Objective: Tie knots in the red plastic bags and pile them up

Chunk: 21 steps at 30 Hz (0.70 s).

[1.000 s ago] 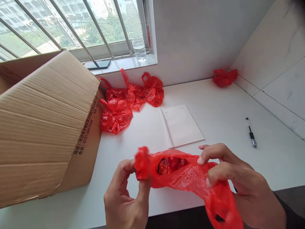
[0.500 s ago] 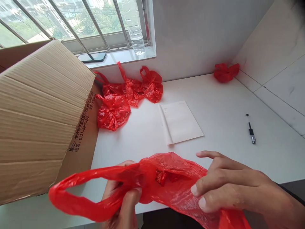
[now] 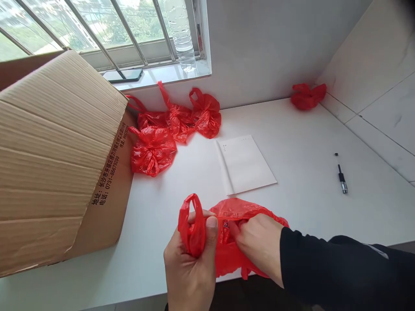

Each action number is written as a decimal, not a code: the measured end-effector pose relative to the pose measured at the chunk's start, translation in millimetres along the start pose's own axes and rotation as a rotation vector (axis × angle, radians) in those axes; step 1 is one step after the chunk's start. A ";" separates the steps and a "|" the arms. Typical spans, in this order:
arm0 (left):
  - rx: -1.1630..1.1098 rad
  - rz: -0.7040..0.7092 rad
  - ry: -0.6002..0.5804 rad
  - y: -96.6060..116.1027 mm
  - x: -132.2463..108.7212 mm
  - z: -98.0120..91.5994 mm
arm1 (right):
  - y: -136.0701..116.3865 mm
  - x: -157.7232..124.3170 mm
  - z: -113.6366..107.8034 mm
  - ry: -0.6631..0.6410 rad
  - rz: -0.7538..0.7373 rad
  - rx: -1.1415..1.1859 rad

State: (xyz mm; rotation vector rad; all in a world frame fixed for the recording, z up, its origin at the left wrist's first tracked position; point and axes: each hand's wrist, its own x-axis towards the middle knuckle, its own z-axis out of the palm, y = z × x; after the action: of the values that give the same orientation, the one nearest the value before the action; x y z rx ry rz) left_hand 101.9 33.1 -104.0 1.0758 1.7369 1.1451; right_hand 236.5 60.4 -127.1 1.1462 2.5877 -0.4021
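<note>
A red plastic bag (image 3: 227, 261) is held at the table's front edge with its mouth spread. My left hand (image 3: 194, 259) is closed round its left side, thumb pressed on the film, and one handle loop sticks up above the fist. My right hand (image 3: 259, 244) reaches into the mouth from the right, palm down. Its fingertips are hidden inside, so their grip does not show. Beside them, in the opening, lies a small red packet (image 3: 225, 231) with dark print.
A large cardboard box (image 3: 55, 151) stands at the left. Several tied red bags (image 3: 154, 151) sit by the wall, another red bag (image 3: 308, 96) in the far right corner. A notebook (image 3: 248, 166) and a pen (image 3: 342, 181) lie on the white table (image 3: 304, 160).
My right hand has gone from the bag's outer right side into its mouth. My left hand has turned upright, drawing the handle loop in from the left.
</note>
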 end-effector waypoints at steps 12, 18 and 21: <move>-0.043 -0.009 -0.062 0.4 -1.0 -0.4 | 1.0 -11.1 28.1 0.049 0.047 -0.089; -0.079 -0.012 -0.015 0.4 -1.5 -2.6 | 9.5 -46.8 1.9 0.255 0.008 -0.097; -0.032 0.110 0.010 0.2 0.7 -9.6 | 21.4 -65.9 -18.1 0.411 -0.025 0.177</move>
State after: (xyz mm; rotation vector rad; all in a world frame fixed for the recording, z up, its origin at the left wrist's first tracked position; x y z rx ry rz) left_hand 92.9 31.0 -101.2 1.1601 1.6791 1.2435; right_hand 292.6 36.5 -89.5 1.3822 2.9690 -0.4481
